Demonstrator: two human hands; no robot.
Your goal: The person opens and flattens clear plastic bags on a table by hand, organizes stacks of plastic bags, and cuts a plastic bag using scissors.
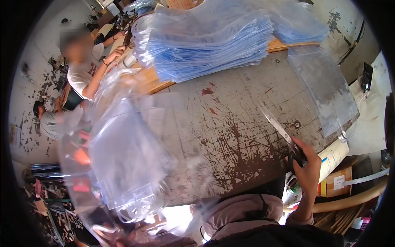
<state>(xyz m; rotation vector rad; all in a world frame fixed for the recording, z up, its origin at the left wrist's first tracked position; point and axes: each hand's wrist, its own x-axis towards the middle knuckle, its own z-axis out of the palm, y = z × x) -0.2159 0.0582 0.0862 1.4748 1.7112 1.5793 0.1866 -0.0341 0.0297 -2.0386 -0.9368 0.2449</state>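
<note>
My right hand (307,169) is closed around the black handles of a pair of scissors (283,131). Their blades point up and to the left over the scratched table, looking nearly closed. At the lower left, my left hand (110,235) is smeared by motion and partly seen through clear plastic. It grips a clear plastic bag (76,197), which is blurred and spreads up along the table's left side. Beside that bag lies a pile of clear plastic bags (127,152) with looped handles at the near end.
A tall stack of bluish clear plastic bags (210,45) sits along the table's (234,107) far edge. Another clear bag (325,90) lies at the right. Two people (84,74) are at the left. A cardboard box (339,183) stands below right, and scraps (49,214) lie lower left.
</note>
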